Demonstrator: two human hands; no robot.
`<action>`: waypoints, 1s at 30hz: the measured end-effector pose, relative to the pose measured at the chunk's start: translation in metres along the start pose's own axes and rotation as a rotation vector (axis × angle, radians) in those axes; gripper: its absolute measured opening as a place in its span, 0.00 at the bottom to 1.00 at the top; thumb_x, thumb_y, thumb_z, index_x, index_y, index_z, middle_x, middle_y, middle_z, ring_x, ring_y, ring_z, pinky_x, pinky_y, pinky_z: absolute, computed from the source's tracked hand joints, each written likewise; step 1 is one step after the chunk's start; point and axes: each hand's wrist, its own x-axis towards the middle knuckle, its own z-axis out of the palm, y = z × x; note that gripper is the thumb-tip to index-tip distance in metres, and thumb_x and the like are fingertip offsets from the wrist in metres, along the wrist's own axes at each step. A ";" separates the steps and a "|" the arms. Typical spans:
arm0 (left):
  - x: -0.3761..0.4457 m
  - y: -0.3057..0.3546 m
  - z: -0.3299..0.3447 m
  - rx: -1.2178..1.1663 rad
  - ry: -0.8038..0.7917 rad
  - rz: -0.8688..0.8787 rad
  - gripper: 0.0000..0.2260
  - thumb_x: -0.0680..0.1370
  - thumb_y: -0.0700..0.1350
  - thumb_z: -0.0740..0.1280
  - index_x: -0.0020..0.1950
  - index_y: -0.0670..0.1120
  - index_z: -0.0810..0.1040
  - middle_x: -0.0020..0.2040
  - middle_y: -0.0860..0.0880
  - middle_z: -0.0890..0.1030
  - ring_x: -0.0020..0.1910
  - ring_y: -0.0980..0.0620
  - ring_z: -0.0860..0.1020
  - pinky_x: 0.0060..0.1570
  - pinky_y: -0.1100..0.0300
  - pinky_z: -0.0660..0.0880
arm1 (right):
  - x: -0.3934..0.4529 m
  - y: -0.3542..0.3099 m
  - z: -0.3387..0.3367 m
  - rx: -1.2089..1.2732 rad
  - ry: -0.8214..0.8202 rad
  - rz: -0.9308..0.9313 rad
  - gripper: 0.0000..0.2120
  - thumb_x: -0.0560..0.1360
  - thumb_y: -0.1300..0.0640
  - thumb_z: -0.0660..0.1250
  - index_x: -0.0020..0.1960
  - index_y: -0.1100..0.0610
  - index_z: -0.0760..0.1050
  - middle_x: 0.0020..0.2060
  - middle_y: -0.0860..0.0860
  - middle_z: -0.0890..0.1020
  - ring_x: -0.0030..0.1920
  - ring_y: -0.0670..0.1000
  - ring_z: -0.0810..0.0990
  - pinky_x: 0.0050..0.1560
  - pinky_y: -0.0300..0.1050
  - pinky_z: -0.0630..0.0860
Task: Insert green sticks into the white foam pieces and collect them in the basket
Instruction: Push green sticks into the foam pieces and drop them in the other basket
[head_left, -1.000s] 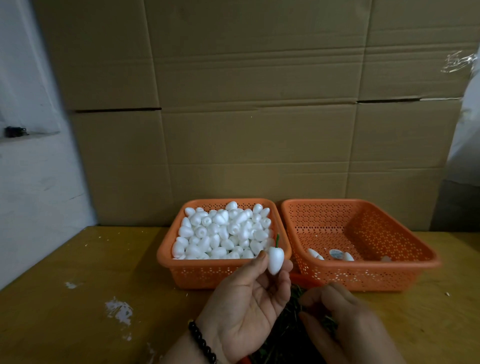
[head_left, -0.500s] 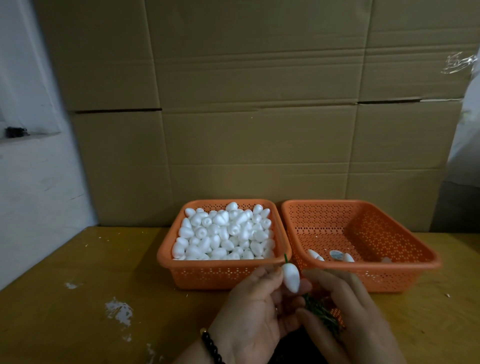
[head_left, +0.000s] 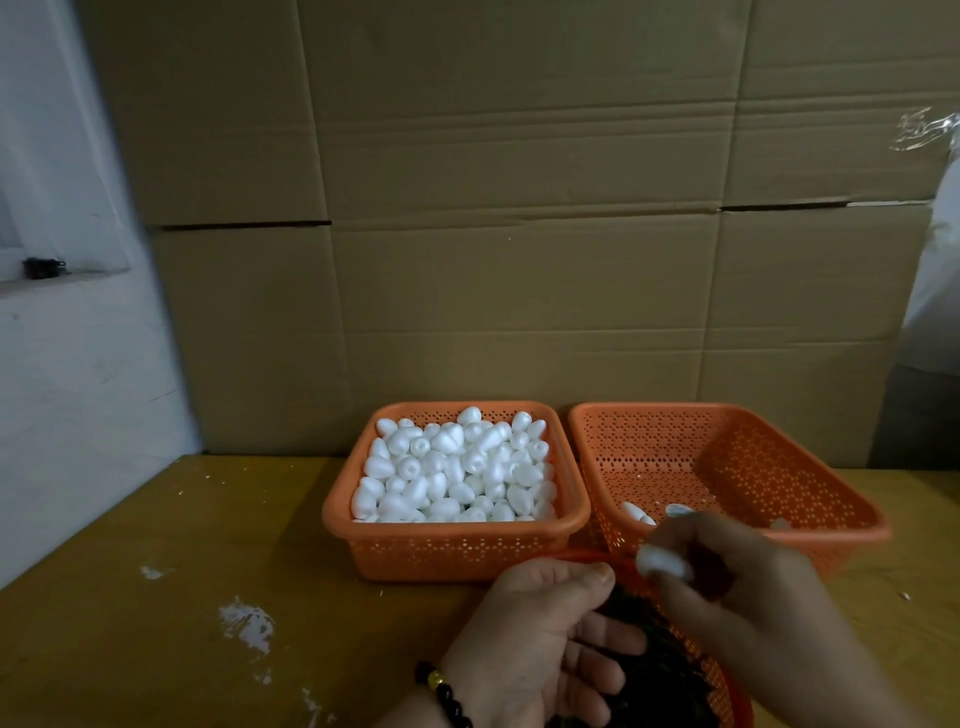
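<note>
Barely begun, by the look of it: the right basket (head_left: 737, 457) holds only a few finished pieces, while the left basket (head_left: 452, 535) on the counter (head_left: 156, 545) remains heaped with bare foam pieces (head_left: 457, 467). The right hand (head_left: 753, 608), its grip pinched on one foam piece (head_left: 665, 562), hovers before the right basket, and the left hand (head_left: 540, 634) rests loosely curled and apparently empty over the green sticks (head_left: 660, 680).

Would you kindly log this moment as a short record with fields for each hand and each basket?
left hand: palm up, open, holding nothing, above the near basket
right hand: blurred, fingers pinching a white foam piece
left basket: full of white foam pieces
right basket: nearly empty, a few pieces at its near edge
near basket: holds dark green sticks
surface: yellow table
</note>
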 end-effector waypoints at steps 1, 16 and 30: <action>0.000 0.001 -0.002 0.013 0.010 -0.008 0.08 0.78 0.47 0.67 0.55 0.45 0.74 0.36 0.42 0.84 0.23 0.52 0.74 0.19 0.65 0.68 | 0.005 0.003 -0.004 -0.012 0.007 0.033 0.12 0.67 0.55 0.74 0.44 0.41 0.77 0.38 0.42 0.81 0.37 0.41 0.80 0.33 0.34 0.75; 0.009 0.007 -0.023 0.290 0.156 0.239 0.11 0.77 0.36 0.67 0.56 0.48 0.76 0.43 0.47 0.84 0.31 0.53 0.79 0.28 0.60 0.75 | 0.008 0.006 -0.005 -0.224 0.136 0.002 0.19 0.69 0.66 0.71 0.55 0.49 0.77 0.51 0.45 0.80 0.46 0.41 0.78 0.46 0.43 0.78; 0.112 0.059 -0.114 1.539 0.464 -0.070 0.23 0.68 0.63 0.66 0.56 0.50 0.78 0.75 0.46 0.63 0.69 0.49 0.66 0.62 0.54 0.67 | -0.026 -0.017 0.026 -0.383 -0.510 -0.155 0.18 0.77 0.39 0.55 0.66 0.30 0.60 0.61 0.35 0.71 0.65 0.39 0.68 0.73 0.42 0.55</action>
